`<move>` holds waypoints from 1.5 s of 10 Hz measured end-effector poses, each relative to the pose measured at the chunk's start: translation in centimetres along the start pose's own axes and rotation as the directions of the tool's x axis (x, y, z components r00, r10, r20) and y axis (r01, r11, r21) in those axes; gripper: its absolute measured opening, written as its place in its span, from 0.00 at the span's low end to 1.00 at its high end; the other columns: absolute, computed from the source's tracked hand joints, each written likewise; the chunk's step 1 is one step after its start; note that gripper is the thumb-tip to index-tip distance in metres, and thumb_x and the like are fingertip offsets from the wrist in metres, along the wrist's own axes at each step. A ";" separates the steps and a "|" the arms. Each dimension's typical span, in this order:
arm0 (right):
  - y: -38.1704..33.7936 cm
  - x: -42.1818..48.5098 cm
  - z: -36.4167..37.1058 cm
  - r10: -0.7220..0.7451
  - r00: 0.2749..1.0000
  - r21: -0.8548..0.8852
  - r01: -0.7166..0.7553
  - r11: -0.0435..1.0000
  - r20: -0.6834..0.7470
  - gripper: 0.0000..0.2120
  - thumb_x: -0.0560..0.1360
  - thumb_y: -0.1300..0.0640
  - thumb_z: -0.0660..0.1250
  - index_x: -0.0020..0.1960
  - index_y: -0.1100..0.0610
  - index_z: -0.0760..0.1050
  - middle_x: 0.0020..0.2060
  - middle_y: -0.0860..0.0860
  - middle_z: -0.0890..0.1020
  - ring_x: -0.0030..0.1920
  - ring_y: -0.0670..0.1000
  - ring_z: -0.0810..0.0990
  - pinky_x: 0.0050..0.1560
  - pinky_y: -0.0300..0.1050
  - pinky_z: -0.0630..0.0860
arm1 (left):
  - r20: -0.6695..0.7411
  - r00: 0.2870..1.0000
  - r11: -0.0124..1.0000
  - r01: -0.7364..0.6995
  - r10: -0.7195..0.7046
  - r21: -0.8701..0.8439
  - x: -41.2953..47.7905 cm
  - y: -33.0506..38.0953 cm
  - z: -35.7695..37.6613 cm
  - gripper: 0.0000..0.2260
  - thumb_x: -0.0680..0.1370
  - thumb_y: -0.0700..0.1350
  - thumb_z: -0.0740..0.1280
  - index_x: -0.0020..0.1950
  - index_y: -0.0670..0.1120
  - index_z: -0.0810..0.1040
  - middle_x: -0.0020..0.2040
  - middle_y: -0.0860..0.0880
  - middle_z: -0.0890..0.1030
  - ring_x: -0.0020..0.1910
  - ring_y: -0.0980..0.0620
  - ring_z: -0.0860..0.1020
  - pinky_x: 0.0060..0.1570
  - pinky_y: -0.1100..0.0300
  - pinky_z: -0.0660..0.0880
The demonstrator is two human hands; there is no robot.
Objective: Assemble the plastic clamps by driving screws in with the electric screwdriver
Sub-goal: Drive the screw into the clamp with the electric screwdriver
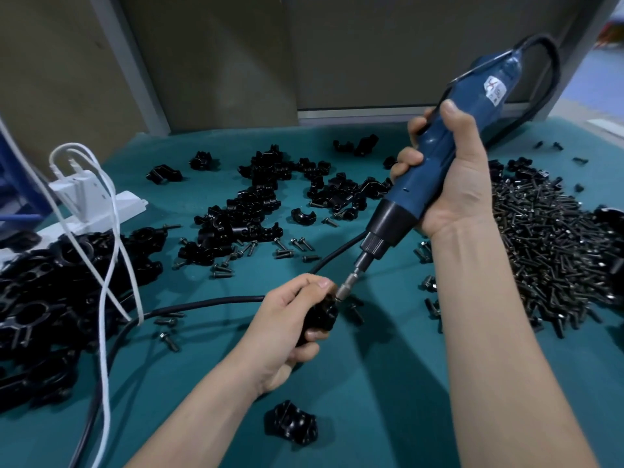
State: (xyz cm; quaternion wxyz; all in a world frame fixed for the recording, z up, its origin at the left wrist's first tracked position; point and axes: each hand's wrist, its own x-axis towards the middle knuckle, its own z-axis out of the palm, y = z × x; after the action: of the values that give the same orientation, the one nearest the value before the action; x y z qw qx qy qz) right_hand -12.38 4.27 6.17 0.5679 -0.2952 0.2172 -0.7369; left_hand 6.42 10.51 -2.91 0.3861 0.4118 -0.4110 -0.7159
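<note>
Blue electric screwdriver (435,170), tilted, is being gripped by the right hand (452,170), bit meeting the black plastic clamp (319,317) the left hand (287,325) is clutching.

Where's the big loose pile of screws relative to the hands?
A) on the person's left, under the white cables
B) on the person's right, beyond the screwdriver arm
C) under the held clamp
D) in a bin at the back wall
B: the screw pile lies on the green mat to the right of the right hand gripping the screwdriver.
</note>
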 end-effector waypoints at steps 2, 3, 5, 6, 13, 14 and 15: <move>0.4 0.0 0.2 0.025 0.999 -0.039 -0.024 0.999 0.037 0.06 0.78 0.54 0.63 0.43 0.54 0.71 0.36 0.47 0.77 0.25 0.44 0.71 0.27 0.37 0.72 | 0.077 0.996 0.999 0.033 -0.036 0.037 0.1 -0.1 -0.4 0.08 0.73 0.49 0.66 0.40 0.45 0.74 0.33 0.48 0.68 0.24 0.55 0.63 0.18 0.72 0.54; 0.5 0.0 0.3 0.017 0.999 -0.042 -0.015 0.999 0.044 0.06 0.78 0.54 0.63 0.43 0.54 0.71 0.36 0.47 0.77 0.25 0.44 0.71 0.27 0.38 0.72 | 0.084 0.996 0.999 0.039 -0.042 0.033 0.0 0.0 -0.4 0.08 0.72 0.50 0.67 0.40 0.45 0.74 0.33 0.47 0.68 0.24 0.55 0.63 0.18 0.72 0.54; 0.5 -0.1 0.4 0.015 0.998 -0.018 -0.014 1.000 0.057 0.06 0.78 0.54 0.62 0.43 0.54 0.71 0.35 0.47 0.77 0.25 0.44 0.71 0.27 0.37 0.72 | 0.065 0.996 0.999 0.054 -0.054 0.002 0.1 0.0 -0.5 0.12 0.79 0.45 0.62 0.36 0.47 0.77 0.33 0.47 0.68 0.25 0.55 0.62 0.18 0.72 0.54; 0.6 -0.1 0.5 0.017 0.998 -0.025 -0.015 1.000 0.066 0.06 0.78 0.54 0.62 0.43 0.54 0.71 0.36 0.47 0.77 0.25 0.44 0.71 0.27 0.37 0.71 | 0.084 0.995 0.999 0.050 -0.051 0.012 0.1 0.1 -0.5 0.08 0.74 0.48 0.66 0.36 0.47 0.76 0.32 0.48 0.69 0.25 0.55 0.63 0.17 0.72 0.54; 1.0 -0.1 0.8 0.022 0.996 -0.007 -0.022 1.000 0.091 0.05 0.78 0.55 0.61 0.44 0.55 0.71 0.36 0.47 0.77 0.25 0.44 0.71 0.28 0.38 0.72 | 0.092 0.994 0.998 0.056 -0.052 -0.041 0.2 0.1 -0.6 0.07 0.69 0.50 0.68 0.35 0.48 0.78 0.30 0.51 0.71 0.24 0.57 0.63 0.16 0.72 0.54; 1.0 -0.2 0.9 0.027 0.995 -0.015 -0.026 1.000 0.096 0.05 0.78 0.55 0.62 0.44 0.55 0.71 0.36 0.47 0.77 0.25 0.44 0.71 0.28 0.38 0.72 | 0.084 0.995 0.998 0.057 -0.053 -0.039 0.2 0.1 -0.6 0.07 0.69 0.50 0.68 0.35 0.47 0.77 0.30 0.51 0.71 0.24 0.56 0.63 0.16 0.72 0.54; 1.1 -0.2 0.9 0.030 0.995 -0.030 -0.027 0.999 0.097 0.06 0.78 0.55 0.62 0.44 0.55 0.71 0.36 0.47 0.77 0.25 0.44 0.71 0.28 0.37 0.72 | 0.082 0.995 0.997 0.059 -0.055 -0.044 0.2 0.0 -0.6 0.07 0.69 0.50 0.68 0.37 0.46 0.76 0.30 0.51 0.71 0.24 0.56 0.63 0.16 0.72 0.54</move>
State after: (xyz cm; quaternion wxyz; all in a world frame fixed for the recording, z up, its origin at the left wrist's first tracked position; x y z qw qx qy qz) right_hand -10.94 4.23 6.11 0.5842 -0.3359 0.2038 -0.7101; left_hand 6.94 10.18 -3.17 0.3581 0.3851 -0.3976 -0.7519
